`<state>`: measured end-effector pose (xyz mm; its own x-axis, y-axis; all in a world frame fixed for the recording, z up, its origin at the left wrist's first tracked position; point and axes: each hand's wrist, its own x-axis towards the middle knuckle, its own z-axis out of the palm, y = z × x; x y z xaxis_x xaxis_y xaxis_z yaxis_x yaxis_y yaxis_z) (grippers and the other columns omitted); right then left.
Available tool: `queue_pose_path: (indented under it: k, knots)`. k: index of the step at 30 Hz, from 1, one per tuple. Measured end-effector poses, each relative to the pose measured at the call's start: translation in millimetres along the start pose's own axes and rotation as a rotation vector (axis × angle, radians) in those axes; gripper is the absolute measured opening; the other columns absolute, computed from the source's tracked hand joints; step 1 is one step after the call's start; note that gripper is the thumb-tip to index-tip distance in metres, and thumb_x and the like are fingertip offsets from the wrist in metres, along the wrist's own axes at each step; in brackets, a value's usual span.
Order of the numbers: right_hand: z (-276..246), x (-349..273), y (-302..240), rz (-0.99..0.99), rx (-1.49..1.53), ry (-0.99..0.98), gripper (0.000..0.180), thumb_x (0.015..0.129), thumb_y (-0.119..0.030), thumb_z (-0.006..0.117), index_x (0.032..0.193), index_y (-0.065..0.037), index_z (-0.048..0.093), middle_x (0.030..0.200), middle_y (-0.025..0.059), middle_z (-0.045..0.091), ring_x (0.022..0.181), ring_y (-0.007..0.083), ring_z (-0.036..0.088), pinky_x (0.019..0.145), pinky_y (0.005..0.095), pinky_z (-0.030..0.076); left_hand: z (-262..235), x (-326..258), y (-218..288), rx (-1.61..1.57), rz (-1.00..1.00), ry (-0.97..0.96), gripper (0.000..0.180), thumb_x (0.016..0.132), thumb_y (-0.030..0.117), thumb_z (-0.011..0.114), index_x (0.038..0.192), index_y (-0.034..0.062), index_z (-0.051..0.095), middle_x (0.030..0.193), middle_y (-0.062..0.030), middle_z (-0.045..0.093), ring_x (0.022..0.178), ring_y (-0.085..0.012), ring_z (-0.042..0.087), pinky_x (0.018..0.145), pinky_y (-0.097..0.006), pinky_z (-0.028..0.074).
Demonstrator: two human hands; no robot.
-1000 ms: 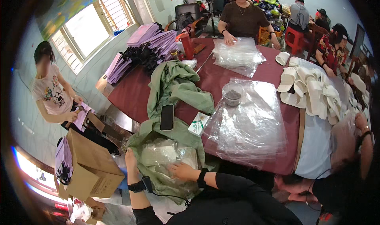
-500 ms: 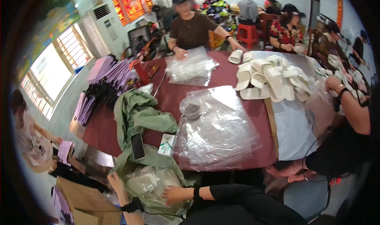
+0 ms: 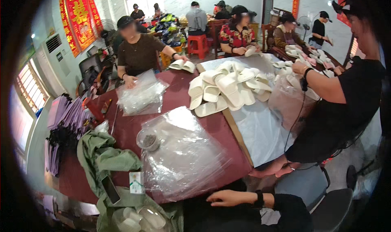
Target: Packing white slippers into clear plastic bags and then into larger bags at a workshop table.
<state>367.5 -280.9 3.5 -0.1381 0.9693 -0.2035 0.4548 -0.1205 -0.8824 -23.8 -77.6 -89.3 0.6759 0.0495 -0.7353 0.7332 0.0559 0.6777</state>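
Note:
My right hand (image 3: 230,198) hovers palm down beside the near edge of the maroon-covered table (image 3: 228,166), its fingers loosely stretched and nothing visible in them. A dark band circles that wrist, and a black sleeve comes in from the lower right. My left hand is out of the picture. Left of my right hand, pale slippers in clear bags (image 3: 140,220) rest on a green cloth garment (image 3: 102,150) that spills over the table's edge. A stack of clear plastic bags (image 3: 183,154) covers the near tabletop, with a small round tub (image 3: 148,140) of greyish contents on it.
A phone (image 3: 110,189) and a white-green box (image 3: 136,182) lie near the bags. White slippers (image 3: 228,85) are heaped further back. Purple bags (image 3: 67,116) stand at left. Across the table, one person touches bags and slippers; another, at right, holds a bag. A grey chair (image 3: 301,187) stands nearby.
The view has swung right. My right hand has left the bagged slippers and moved right to the table's edge. My left hand has gone out of the picture.

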Motion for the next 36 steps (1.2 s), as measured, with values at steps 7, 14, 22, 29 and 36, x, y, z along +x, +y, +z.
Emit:
queue_pose_path:
  k: [7,14,22,29,36]
  knots:
    - [9.7,-63.3,16.9,0.27,-0.038,-0.075,0.034,0.094,-0.034,0.05,0.101,-0.002,0.058,0.096,0.0152,0.063,0.088,0.0301,0.062,0.075,0.038,0.048,-8.8,58.8,23.9,0.054,0.0,-0.152,0.036,0.087,0.032,0.057,0.115,0.0089,0.058,0.12,-0.0158,0.053,0.114,-0.0316,0.046,0.098,-0.053,0.031]
    - [24.1,-67.9,23.8,0.213,0.052,0.008,0.03,0.093,-0.034,0.051,0.099,-0.006,0.058,0.089,0.0131,0.063,0.083,0.0293,0.061,0.072,0.0369,0.048,-9.9,76.6,30.2,0.057,-0.026,-0.208,0.035,0.088,0.031,0.057,0.114,0.0083,0.058,0.118,-0.0154,0.054,0.112,-0.031,0.047,0.096,-0.052,0.032]
    - [21.0,-53.7,32.0,0.178,-0.169,0.048,0.024,0.09,-0.026,0.052,0.097,-0.004,0.058,0.088,0.015,0.063,0.084,0.0335,0.061,0.07,0.0413,0.048,10.5,53.6,2.4,-0.046,-0.061,-0.161,0.034,0.088,0.03,0.056,0.114,0.0076,0.058,0.116,-0.0149,0.054,0.109,-0.0304,0.047,0.094,-0.051,0.033]
    - [46.1,-166.7,100.3,0.324,-0.602,-0.471,0.015,0.074,-0.018,0.057,0.076,-0.005,0.063,0.068,0.0137,0.061,0.068,0.0293,0.061,0.058,0.0395,0.048,1.8,53.1,-2.8,-0.081,-0.05,-0.134,0.034,0.088,0.029,0.056,0.113,0.007,0.058,0.114,-0.0145,0.055,0.107,-0.0298,0.048,0.093,-0.05,0.033]
    - [98.1,-159.7,210.6,0.006,-0.1,-0.872,0.017,0.072,-0.016,0.058,0.075,-0.001,0.063,0.069,0.0144,0.061,0.065,0.0255,0.057,0.059,0.0365,0.045,-24.7,82.6,18.5,-0.024,-0.027,-0.193,0.033,0.088,0.029,0.056,0.112,0.0064,0.058,0.112,-0.0141,0.055,0.105,-0.0292,0.049,0.091,-0.048,0.034]
